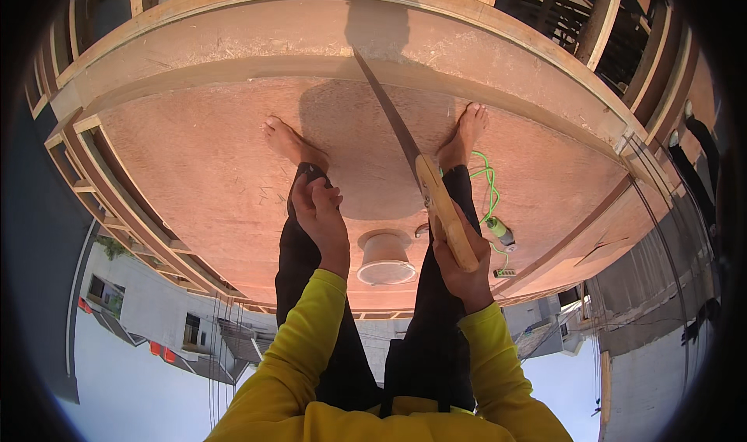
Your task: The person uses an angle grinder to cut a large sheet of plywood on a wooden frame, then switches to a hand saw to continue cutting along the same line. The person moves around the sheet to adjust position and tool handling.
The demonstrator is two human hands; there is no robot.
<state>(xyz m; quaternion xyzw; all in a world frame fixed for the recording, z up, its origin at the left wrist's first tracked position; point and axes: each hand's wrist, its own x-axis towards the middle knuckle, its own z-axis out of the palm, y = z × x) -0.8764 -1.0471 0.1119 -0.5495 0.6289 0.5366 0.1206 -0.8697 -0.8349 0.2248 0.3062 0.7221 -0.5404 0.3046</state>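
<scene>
My right hand is closed round the wooden handle of a hand saw. The saw's long, narrowing blade points up and away, its tip over the wooden ledge beyond my feet. My left hand is raised above my left leg, its fingers loosely curled and slightly apart, with nothing seen in it. I stand barefoot on a reddish plywood surface, one foot to each side of the blade. My shadow falls across the plywood and the ledge.
Between my legs stands a round bucket-like container. A green corded power tool and a power strip lie right of my right leg. Timber framing edges the left side. Open framing lies beyond the ledge; another person's legs show far right.
</scene>
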